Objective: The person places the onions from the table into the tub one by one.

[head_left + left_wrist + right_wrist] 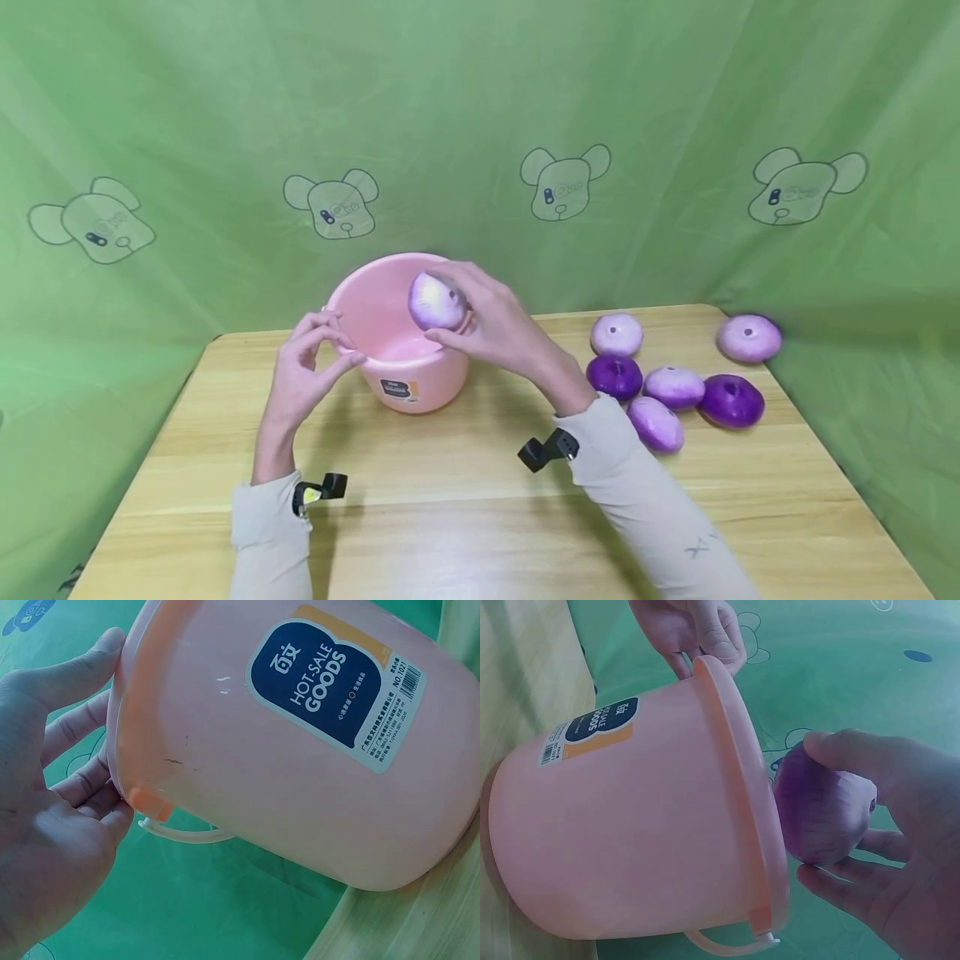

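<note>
One pink bucket (pixel 442 379); five pale onions (pixel 435 302); two dark onions (pixel 732 401); four bear outlines (pixel 795 192).

You've got a pale wood table (pixel 450 542), grain visible, glare near the front edge. Green cloth (pixel 465 67) behind it and along both sides, creased in places. Four outlined bear heads (pixel 561 200) printed in a row across the cloth, each with a dark blue eye patch and faint lettering. Your left wrist view catches a blue print (pixel 28 615), cut off.
</note>
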Motion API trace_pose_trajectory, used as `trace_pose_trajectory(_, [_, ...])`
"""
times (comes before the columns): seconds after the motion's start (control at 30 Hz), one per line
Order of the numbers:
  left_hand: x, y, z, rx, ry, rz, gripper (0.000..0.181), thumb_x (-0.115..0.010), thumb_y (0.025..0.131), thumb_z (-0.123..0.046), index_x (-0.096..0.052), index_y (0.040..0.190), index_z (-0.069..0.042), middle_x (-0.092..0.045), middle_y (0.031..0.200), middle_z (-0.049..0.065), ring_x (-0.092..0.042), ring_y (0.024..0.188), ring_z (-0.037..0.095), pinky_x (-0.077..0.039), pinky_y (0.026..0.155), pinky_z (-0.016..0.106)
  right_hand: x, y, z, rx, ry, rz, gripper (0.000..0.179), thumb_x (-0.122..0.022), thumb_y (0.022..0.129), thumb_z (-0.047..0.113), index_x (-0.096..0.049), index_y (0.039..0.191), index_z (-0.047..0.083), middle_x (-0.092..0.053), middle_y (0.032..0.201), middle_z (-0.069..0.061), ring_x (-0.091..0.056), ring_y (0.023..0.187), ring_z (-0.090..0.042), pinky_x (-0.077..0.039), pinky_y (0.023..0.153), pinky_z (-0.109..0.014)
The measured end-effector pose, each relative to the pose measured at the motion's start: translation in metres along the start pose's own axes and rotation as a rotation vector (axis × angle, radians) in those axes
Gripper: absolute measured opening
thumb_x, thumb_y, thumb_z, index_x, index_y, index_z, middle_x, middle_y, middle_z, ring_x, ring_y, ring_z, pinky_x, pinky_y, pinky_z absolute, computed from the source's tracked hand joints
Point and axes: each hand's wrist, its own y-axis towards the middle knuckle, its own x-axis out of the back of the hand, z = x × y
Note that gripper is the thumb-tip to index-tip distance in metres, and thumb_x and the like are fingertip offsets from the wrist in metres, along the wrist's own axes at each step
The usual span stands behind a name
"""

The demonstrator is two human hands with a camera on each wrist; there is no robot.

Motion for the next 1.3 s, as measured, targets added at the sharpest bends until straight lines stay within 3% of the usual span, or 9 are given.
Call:
trace_pose_trajectory(0.4, [-0.001,0.000,0.000,0.004,0.006,0.005,0.017,-0.077,0.079,0.016,-0.066,0.090,0.009,-0.049,0.112,0.034,-0.041,0.141,0.036,-0.021,0.127,0.046,-0.007,0.002,-0.003,-0.089,-0.003,0.062,0.077,-0.088,0.082,0.032,-0.051,0.149,0.020,-0.054,0.136,-0.007,-0.058,0.115,-0.021,-0.056,0.095,-0.039])
trace_pose_trajectory(0.63, [-0.001,0.000,0.000,0.007,0.006,0.007,0.017,-0.077,0.079,0.016,-0.066,0.091,0.010,-0.049,0.112,0.034,-0.040,0.141,0.035,-0.021,0.127,0.045,-0.011,0.003,-0.006,-0.074,0.012,0.063,0.074,-0.087,0.083,0.032,-0.053,0.146,0.016,-0.051,0.149,-0.007,-0.058,0.123,-0.022,-0.055,0.099,-0.038])
trace_pose_trajectory(0.87, [0.001,-0.001,0.001,0.015,0.009,0.006,0.017,-0.077,0.080,0.016,-0.067,0.092,0.010,-0.052,0.112,0.028,-0.041,0.141,0.034,-0.021,0.127,0.045,-0.015,0.004,-0.006,-0.082,0.017,0.083,0.070,-0.087,0.084,0.035,-0.056,0.143,0.016,-0.053,0.146,-0.004,-0.058,0.124,-0.022,-0.054,0.101,-0.038])
trace_pose_trajectory(1.17, [0.001,-0.001,0.001,0.015,0.008,0.006,0.017,-0.077,0.080,0.016,-0.066,0.092,0.009,-0.050,0.113,0.032,-0.040,0.142,0.035,-0.021,0.127,0.045,-0.016,0.003,-0.007,-0.101,0.021,0.110,0.041,-0.079,0.092,0.021,-0.062,0.129,0.010,-0.065,0.132,-0.005,-0.061,0.120,-0.024,-0.055,0.101,-0.042])
trace_pose_trajectory(1.3, [0.001,-0.001,0.001,0.008,0.004,0.005,0.017,-0.077,0.079,0.017,-0.067,0.091,0.010,-0.055,0.112,0.021,-0.040,0.141,0.038,-0.022,0.127,0.045,-0.016,0.003,-0.007,-0.093,0.022,0.111,0.031,-0.077,0.093,0.016,-0.065,0.122,0.009,-0.068,0.126,-0.005,-0.063,0.117,-0.024,-0.056,0.100,-0.041])
